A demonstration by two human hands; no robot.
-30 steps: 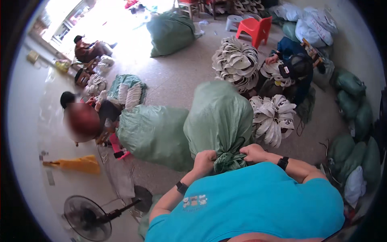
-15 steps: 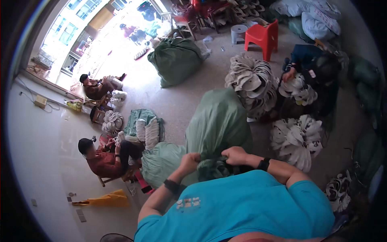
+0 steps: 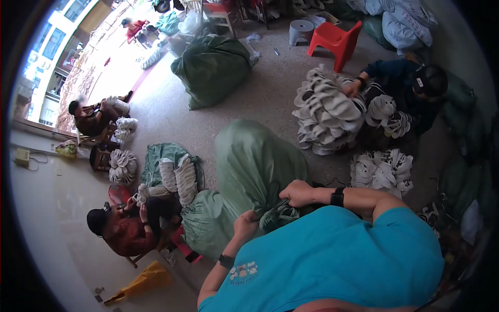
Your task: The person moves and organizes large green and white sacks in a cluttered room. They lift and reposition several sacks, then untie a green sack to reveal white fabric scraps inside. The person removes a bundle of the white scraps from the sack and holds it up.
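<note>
A large, full green woven sack (image 3: pixel 257 161) stands upright in front of me, its gathered neck toward my body. My left hand (image 3: pixel 246 225) is closed on the bunched neck at its left side. On the neck's right side my right hand (image 3: pixel 298 194) grips the same sack in a fist. Between and just below the fists, the loose dark green mouth (image 3: pixel 278 216) of the sack bunches up. Another green sack (image 3: pixel 207 221) leans against its left side, near my left hand.
At the right a co-worker (image 3: pixel 423 86) reaches to a big pile of whitish shoe uppers (image 3: pixel 327 112); a smaller pile (image 3: pixel 382 171) lies nearer. Two seated people (image 3: pixel 127 231) work at the left. Farther off are a green sack (image 3: pixel 213 70) and a red chair (image 3: pixel 335 41).
My left hand has moved lower than my right, and the sack has shifted left in view. The co-worker at the right now reaches onto the big pile.
</note>
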